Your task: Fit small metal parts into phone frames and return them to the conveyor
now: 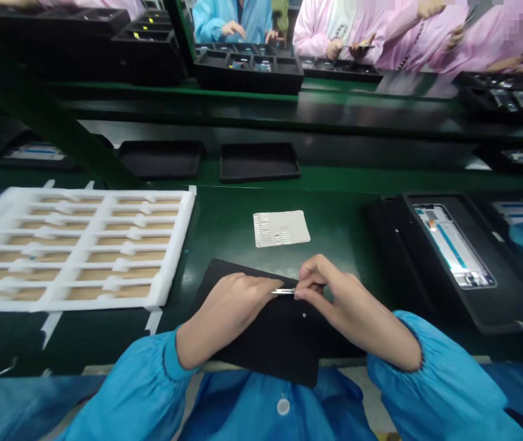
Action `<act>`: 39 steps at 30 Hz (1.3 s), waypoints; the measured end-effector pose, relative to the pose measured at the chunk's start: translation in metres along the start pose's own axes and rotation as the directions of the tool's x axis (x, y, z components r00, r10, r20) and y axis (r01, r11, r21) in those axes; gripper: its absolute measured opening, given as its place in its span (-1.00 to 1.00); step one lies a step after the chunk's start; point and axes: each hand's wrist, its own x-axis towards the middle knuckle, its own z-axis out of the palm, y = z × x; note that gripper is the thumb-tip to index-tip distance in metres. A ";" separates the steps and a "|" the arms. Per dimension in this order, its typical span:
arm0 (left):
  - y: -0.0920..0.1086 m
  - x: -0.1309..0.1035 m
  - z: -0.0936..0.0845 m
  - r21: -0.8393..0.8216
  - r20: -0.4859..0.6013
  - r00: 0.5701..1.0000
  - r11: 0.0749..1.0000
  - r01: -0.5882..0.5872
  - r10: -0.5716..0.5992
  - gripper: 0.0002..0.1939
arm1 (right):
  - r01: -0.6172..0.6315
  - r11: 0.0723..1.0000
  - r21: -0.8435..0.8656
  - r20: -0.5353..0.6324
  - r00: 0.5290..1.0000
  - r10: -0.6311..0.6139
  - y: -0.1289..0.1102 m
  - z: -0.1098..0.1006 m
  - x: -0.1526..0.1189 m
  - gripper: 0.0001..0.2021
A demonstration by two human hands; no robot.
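Observation:
Between my hands is a thin silvery part (283, 291), seen nearly edge-on, so its full shape is hidden. My left hand (238, 309) is closed on its left end, the fingers pressed together over it. At the other end, my right hand (330, 288) pinches it between thumb and fingertips. Both hands are above a black mat (270, 343) that lies at an angle at the table's front edge. A small pale dot (304, 315) shows on the mat below my right fingers. Just beyond lies a pale sheet (282, 228) with rows of small strips.
A white foam tray (181, 245) with slots is taped down at left. At right, a black tray (509, 275) holds a phone frame (457, 248). Two shallow black trays (259, 162) (163, 159) sit further back. Co-workers in blue (231, 18) and pink (312, 27) are across the bench.

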 end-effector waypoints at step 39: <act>-0.024 0.004 0.018 0.041 -0.309 0.926 0.976 -0.213 0.215 -0.71 | 0.252 0.917 -0.310 -0.299 0.890 -0.346 0.044 0.017 0.018 -0.88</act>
